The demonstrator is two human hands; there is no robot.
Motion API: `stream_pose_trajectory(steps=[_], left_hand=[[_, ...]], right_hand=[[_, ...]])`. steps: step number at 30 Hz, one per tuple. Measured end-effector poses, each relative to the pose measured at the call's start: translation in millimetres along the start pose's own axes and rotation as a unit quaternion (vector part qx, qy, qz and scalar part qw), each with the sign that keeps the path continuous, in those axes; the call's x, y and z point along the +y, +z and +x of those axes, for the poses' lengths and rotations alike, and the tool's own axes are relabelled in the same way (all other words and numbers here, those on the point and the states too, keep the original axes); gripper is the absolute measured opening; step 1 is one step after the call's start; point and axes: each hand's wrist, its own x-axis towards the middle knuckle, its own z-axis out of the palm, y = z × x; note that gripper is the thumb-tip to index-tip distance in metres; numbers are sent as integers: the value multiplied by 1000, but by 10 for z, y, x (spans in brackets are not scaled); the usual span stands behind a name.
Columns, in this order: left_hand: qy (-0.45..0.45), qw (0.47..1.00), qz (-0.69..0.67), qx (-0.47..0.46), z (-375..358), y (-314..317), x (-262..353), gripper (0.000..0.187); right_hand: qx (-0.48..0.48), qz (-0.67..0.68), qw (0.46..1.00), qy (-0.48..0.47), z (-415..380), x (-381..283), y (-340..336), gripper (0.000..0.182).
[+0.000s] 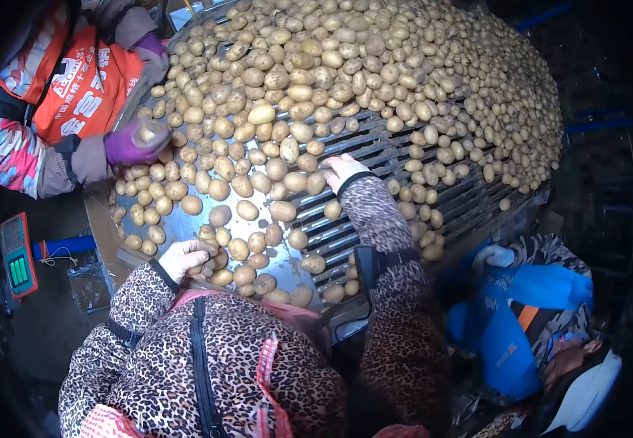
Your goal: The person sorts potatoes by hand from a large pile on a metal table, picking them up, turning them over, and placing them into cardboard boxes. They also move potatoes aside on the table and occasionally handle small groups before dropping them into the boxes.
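Note:
Many potatoes (pixel 247 210) lie loose on a metal sorting table with a slatted grate (pixel 367 148). My left hand (pixel 183 258) is at the table's near edge, its fingers curled against potatoes at the lower left; what it grips, if anything, is hidden. Farther forward and to the right, my right hand (pixel 343 170) reaches over the slats, back of the hand up, beside a few potatoes. Its fingertips point left and are partly hidden, so its grip is unclear. Both of my sleeves have a leopard print.
At the left, a co-worker in a red apron (pixel 86 87) has a purple-gloved hand (pixel 137 142) over the potatoes. Another person in blue (pixel 510 321) is at the lower right. A scale (pixel 18 255) stands at the left. A large potato heap (pixel 470 66) covers the far side.

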Motion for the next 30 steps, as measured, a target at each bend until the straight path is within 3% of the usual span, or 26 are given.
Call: stream_pose_trajectory(steps=[1,2,3,5,7,10,12,14,16,17,19,21,23,26,28,29,30], left_hand=[[-2,1000,2,9,-38,-31,-18,30],[-4,1000,3,15,-73,-41,-28,31],[-6,1000,4,19,-92,-47,-41,32],[1,1000,-9,12,-111,-94,-109,32],[-3,1000,-7,9,-125,-187,-191,31],[-2,1000,-15,-11,-166,-175,-154,30],[2,1000,-3,-10,-164,-99,-84,29],[22,999,1,-25,-167,-16,-31,28],[23,999,11,-45,-150,21,-24,26],[26,998,13,-53,-133,33,-18,26],[19,998,18,-57,-173,51,-53,25],[15,997,22,-68,-189,15,-59,26],[11,998,34,-54,-238,13,-114,27],[0,998,28,-54,-262,-101,-210,29],[-3,998,13,-60,-258,-152,-237,29],[-8,998,11,-56,-260,-143,-247,29],[-11,999,10,-52,-250,-127,-229,29]], right_hand=[[13,76,997,-29,-115,24,-44,40],[115,63,991,-29,-142,267,-34,37],[158,101,978,89,-250,503,-159,38],[320,45,931,171,-418,1410,-209,47],[262,59,877,399,-738,1778,-330,54],[101,16,925,367,-851,1828,-151,65],[80,-75,945,308,-730,1444,150,69],[89,-67,960,258,-968,1018,287,69],[-18,-110,959,261,-1076,542,483,67],[-2,-152,969,193,-1267,330,605,63],[-50,-47,993,92,-1660,-114,635,54],[-29,31,976,212,-1742,-146,420,51],[101,23,949,299,-1947,364,385,49],[136,1,902,409,-1766,1470,1123,50],[115,-82,891,430,-1391,1561,1690,48],[109,4,929,353,-1841,612,1025,45],[50,-133,954,262,-1807,437,1013,41]])
